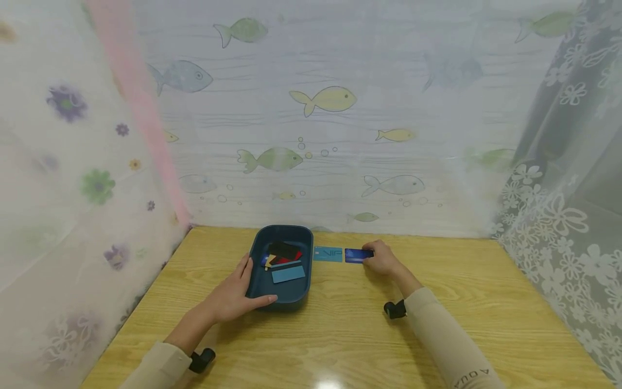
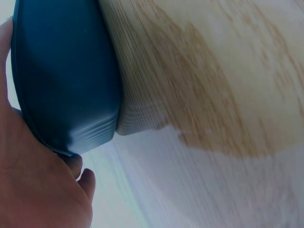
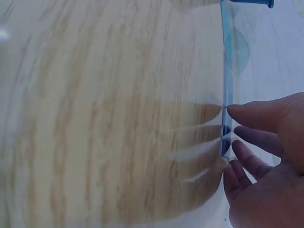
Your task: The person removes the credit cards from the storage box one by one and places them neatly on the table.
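A dark blue plastic box [image 1: 281, 296] stands left of the middle of the table. Inside it lie loose cards: a light blue card [image 1: 288, 274], a black card [image 1: 284, 250] and red and yellow ones partly covered. My left hand [image 1: 232, 296] holds the box at its near left corner, thumb over the front rim, fingers along the left wall. Right of the box, a light blue VIP card [image 1: 328, 254] lies flat. Beside it is a dark blue card [image 1: 355, 255], whose right end my right hand [image 1: 381, 259] holds with thumb and fingertips.
The wood-grain table [image 1: 340, 335] reaches back to a curtain [image 1: 330, 135] printed with fish. A flowered curtain [image 1: 92, 216] hangs at the left and a lace-patterned one [image 1: 559, 216] at the right. Both wrists wear small black cameras.
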Motion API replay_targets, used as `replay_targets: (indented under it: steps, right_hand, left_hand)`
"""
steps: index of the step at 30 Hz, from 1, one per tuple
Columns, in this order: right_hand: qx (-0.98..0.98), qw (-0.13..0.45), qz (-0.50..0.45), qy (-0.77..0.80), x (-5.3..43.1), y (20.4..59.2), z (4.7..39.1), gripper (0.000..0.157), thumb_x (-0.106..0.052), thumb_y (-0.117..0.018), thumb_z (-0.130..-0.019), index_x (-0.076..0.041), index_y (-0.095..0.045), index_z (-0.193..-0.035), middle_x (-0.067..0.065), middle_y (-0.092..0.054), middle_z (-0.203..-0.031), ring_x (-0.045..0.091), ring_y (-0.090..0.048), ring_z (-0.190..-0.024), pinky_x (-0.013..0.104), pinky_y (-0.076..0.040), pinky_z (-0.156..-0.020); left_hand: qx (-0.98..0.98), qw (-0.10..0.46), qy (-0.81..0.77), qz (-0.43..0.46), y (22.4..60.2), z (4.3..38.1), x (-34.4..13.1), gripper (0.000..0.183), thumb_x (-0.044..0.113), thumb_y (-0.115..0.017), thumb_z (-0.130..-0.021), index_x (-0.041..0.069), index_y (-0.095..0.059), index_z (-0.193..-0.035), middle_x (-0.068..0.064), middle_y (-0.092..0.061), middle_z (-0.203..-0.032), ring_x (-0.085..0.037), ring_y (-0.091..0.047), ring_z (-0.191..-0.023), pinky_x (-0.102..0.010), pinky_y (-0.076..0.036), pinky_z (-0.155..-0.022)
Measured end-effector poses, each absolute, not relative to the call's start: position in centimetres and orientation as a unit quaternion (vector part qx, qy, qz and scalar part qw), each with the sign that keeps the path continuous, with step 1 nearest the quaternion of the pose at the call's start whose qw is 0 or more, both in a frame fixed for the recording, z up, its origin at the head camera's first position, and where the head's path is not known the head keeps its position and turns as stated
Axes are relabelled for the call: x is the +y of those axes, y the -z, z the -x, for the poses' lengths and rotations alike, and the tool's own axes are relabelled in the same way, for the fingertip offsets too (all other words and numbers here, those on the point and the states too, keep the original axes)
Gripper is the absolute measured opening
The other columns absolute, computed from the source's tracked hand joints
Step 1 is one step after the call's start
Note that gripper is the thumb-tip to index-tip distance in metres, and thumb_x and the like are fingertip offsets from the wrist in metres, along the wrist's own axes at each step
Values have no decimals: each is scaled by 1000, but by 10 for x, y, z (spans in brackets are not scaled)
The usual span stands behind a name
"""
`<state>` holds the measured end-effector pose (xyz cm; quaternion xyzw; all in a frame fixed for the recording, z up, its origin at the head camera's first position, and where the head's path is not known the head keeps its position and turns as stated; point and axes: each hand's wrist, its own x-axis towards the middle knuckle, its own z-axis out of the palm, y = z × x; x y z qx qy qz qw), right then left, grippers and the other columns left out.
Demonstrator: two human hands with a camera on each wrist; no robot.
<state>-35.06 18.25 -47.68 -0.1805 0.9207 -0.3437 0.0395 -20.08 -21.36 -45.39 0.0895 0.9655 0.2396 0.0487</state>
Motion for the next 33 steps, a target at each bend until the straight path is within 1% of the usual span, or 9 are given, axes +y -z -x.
replay_targets:
  steps: [5,9,12,21,26,29,33]
  right_hand:
    - [918,38,157,363,184,476,347,46,1,-63,-94,14,-55,-137,33,-51,-141,49,-48,-132,57,-43,-107]
    - [912,41,148,380,186,473,345,46,-2,-63,-97,13,-54,-140,34,-48,-142,51,-44,-134,60,-41,-108]
    - [910,45,147,386,187,472,344,47,-3,-63,-97,12,-53,-140,34,-48,-141,52,-44,-134,62,-39,-109]
    - [913,46,156,373,191,469,337,49,-7,-64,-98,13,-51,-142,34,-49,-143,52,-42,-136,63,-38,-109]
    - [907,60,162,385,176,463,334,50,-10,-63,-100,9,-49,-145,31,-46,-145,49,-38,-138,62,-37,-110]
    - [903,61,168,392,165,459,333,50,-10,-64,-100,8,-50,-145,29,-46,-145,48,-38,-138,60,-37,-110]
    - [903,45,156,397,168,454,325,51,-10,-67,-98,8,-52,-143,29,-47,-143,46,-43,-132,58,-41,-107]
  left_hand:
    - [965,53,-240,-88,457,202,-215,129,84,-57,-82,4,0,-164,-14,9,-171,-46,-20,-152,-64,-31,-115]
    - [965,48,-240,-92,457,202,-215,129,83,-58,-83,1,0,-164,-17,8,-171,-48,-21,-152,-65,-32,-114]
    - [965,45,-240,-92,456,201,-215,128,82,-59,-83,0,-1,-163,-19,6,-171,-48,-21,-151,-66,-32,-113]
    - [964,53,-243,-95,457,204,-211,129,84,-58,-82,1,-2,-164,-18,5,-171,-47,-19,-153,-65,-30,-115]
    - [967,45,-234,-88,461,200,-219,129,83,-58,-83,-1,-2,-163,-20,6,-171,-49,-19,-152,-67,-31,-113]
    - [969,40,-231,-84,461,199,-225,129,84,-57,-83,-2,-2,-163,-20,6,-171,-51,-19,-151,-68,-32,-112]
    - [967,43,-231,-98,461,206,-217,131,87,-55,-81,0,-1,-163,-18,7,-171,-50,-20,-151,-68,-33,-112]
